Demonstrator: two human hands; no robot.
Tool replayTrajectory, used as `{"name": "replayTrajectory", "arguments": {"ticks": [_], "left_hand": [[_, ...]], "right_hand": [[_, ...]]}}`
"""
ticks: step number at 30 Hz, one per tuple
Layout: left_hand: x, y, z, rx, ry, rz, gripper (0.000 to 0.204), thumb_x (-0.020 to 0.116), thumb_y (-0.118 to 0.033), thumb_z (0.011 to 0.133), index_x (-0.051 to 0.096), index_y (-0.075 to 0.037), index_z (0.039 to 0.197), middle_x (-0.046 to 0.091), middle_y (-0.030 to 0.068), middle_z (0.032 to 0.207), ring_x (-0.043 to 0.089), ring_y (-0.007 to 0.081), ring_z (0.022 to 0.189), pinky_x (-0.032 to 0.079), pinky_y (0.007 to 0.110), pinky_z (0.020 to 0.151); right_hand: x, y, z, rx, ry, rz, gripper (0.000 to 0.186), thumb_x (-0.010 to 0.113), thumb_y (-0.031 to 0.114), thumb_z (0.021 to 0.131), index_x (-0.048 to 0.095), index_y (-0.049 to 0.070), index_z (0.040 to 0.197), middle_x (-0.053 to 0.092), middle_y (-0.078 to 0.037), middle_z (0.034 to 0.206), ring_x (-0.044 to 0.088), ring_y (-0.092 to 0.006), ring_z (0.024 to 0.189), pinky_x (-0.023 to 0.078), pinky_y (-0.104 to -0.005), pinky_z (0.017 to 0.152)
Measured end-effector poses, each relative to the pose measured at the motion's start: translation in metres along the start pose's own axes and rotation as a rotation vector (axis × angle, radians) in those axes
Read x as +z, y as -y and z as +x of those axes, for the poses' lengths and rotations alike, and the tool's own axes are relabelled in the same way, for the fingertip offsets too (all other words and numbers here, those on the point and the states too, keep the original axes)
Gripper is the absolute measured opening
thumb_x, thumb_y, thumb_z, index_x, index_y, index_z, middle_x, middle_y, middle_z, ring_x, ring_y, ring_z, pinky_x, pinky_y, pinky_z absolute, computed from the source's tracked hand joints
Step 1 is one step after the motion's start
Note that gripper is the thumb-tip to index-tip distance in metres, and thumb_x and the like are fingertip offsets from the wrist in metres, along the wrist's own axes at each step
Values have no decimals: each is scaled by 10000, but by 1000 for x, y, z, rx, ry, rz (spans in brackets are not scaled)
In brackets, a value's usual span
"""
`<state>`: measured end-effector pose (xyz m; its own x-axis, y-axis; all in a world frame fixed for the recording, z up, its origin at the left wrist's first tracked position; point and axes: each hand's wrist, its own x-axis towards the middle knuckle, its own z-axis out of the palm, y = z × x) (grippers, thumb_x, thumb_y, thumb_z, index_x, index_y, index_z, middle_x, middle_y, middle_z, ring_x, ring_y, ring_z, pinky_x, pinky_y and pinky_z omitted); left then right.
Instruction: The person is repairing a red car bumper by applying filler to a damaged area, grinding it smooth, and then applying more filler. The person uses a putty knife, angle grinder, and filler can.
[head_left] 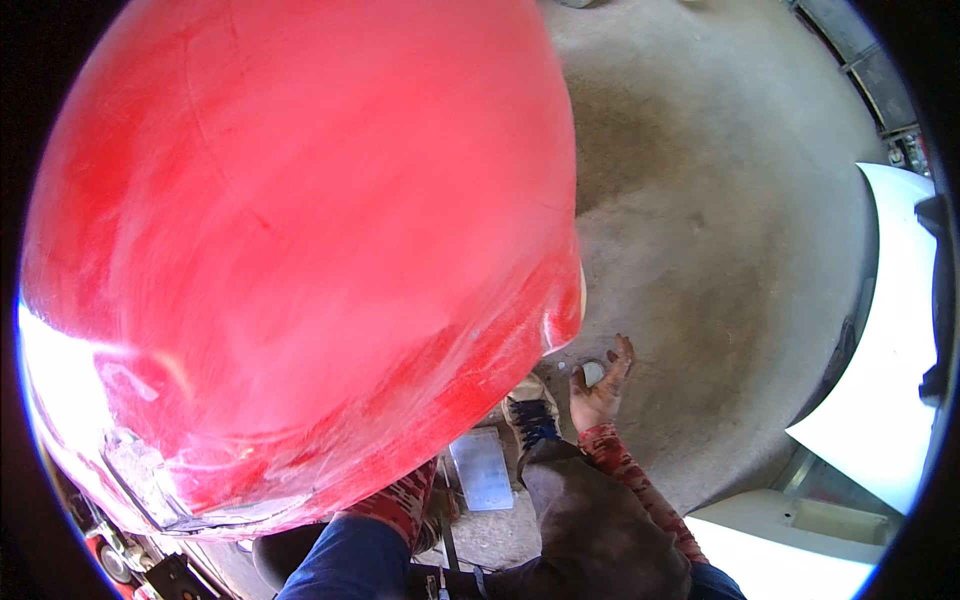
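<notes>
A large red car body panel point(350, 220), streaked with pale dust, fills the left and middle of the view. My right hand point(597, 400) is just beyond its right lower corner, palm turned up, with the thumb and fingers apart. A small round whitish thing point(593, 373) shows between thumb and fingers; I cannot tell whether it touches the hand or lies on the floor behind. My left forearm, in a red patterned sleeve point(400, 505), reaches under the panel's lower edge. That panel hides my left hand.
Beside my shoe point(532, 412) lies a flat grey-white sheet point(482, 470). Curved white panels point(900, 330) stand along the right side, with another white part point(790, 535) below them. Dusty concrete floor point(720, 250) stretches between. Metal parts point(115, 560) lie at the lower left.
</notes>
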<state>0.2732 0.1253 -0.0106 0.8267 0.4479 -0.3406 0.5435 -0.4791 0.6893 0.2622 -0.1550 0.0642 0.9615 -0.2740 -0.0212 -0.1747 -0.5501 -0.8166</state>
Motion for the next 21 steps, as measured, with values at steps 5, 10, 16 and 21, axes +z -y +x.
{"name": "replayTrajectory", "arguments": {"ticks": [5, 10, 16, 21], "left_hand": [[-5, -12, 79, -48, -51, 101, 317, 749, -97, 969, 676, 17, 1256, 740, 129, 1057, 719, 222, 824, 599, 367, 712], [8, -16, 125, -126, -16, 204, 296, 741, -85, 976, 679, 23, 1244, 742, 125, 1037, 719, 213, 801, 600, 357, 694], [6, -7, 126, -144, -27, 126, 271, 731, -70, 984, 682, 31, 1231, 744, 122, 1012, 719, 202, 773, 601, 345, 673], [-37, -5, 58, -151, -43, -201, 251, 723, -58, 990, 684, 37, 1220, 746, 118, 992, 720, 193, 750, 602, 335, 655]], "right_hand": [[3, 9, 0, -45, 38, -63, 862, 754, -1, 805, 375, 50, 1577, 372, -285, 1604, 415, -486, 1465, 390, -532, 1210], [2, 9, -1, -66, 34, -127, 825, 740, 26, 805, 404, 52, 1558, 373, -302, 1600, 405, -511, 1466, 382, -567, 1203], [1, 0, -3, -54, 11, -105, 740, 765, 43, 826, 469, 75, 1504, 390, -294, 1598, 407, -519, 1463, 383, -565, 1197], [-12, 14, 7, -181, 37, -149, 539, 755, 48, 871, 598, 79, 1385, 579, -210, 1456, 532, -435, 1377, 452, -520, 1143]]}}
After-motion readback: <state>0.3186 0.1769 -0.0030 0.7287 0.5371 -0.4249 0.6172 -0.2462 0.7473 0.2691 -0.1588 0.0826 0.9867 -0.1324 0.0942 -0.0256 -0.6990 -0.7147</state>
